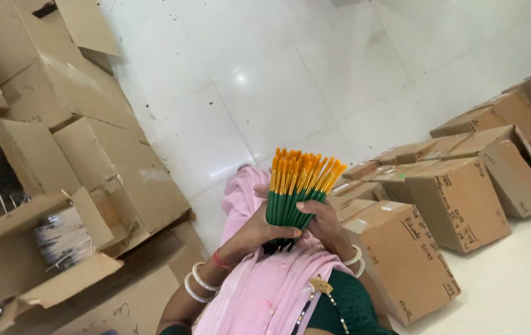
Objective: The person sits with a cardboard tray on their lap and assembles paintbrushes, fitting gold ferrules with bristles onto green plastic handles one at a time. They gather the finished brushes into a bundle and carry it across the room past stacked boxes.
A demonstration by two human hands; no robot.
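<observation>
together, the left hand [254, 231] and right hand [326, 224] clasp a bundle of paintbrushes [294, 189], fingers pressed around its green handles. orange tips fan out above the grip; pink cloth [259, 291] lies below, cardboard boxes [402, 254] just beside the right hand.

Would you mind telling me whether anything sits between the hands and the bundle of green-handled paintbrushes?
Nothing visible does: the left hand and right hand both already grip the paintbrush bundle directly, above the pink cloth.
</observation>
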